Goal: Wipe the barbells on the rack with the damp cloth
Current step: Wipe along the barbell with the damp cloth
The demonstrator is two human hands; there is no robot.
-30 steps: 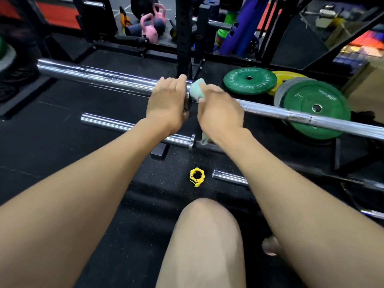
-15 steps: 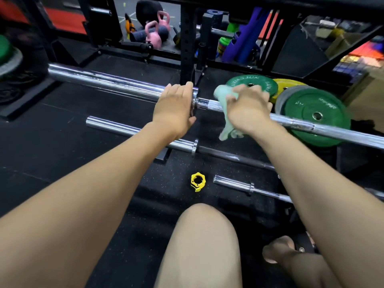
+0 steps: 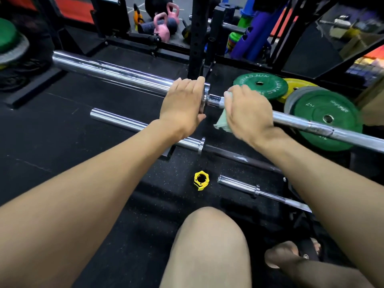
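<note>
A long chrome barbell point(image 3: 116, 72) runs from upper left to right across the black rack upright point(image 3: 197, 38). My left hand point(image 3: 181, 102) grips the thick sleeve right at its collar. My right hand point(image 3: 247, 110) wraps a pale green cloth point(image 3: 222, 121) round the thinner shaft just right of the collar; a corner of cloth hangs below the bar. Two more barbells lie lower: one point(image 3: 124, 121) beneath my left forearm, a shorter one point(image 3: 239, 185) nearer my knee.
Green plates point(image 3: 324, 119) point(image 3: 260, 85) and a yellow plate point(image 3: 297, 85) lean or lie at the right behind the bar. A yellow collar clip point(image 3: 200, 180) lies on the black rubber floor. Pink kettlebells point(image 3: 162, 28) stand beyond the rack. My knee point(image 3: 207, 235) and foot point(image 3: 291, 256) are at the bottom.
My right hand slid the cloth right along the shaft, then back left toward the collar. My left hand has kept its grip at the collar.
</note>
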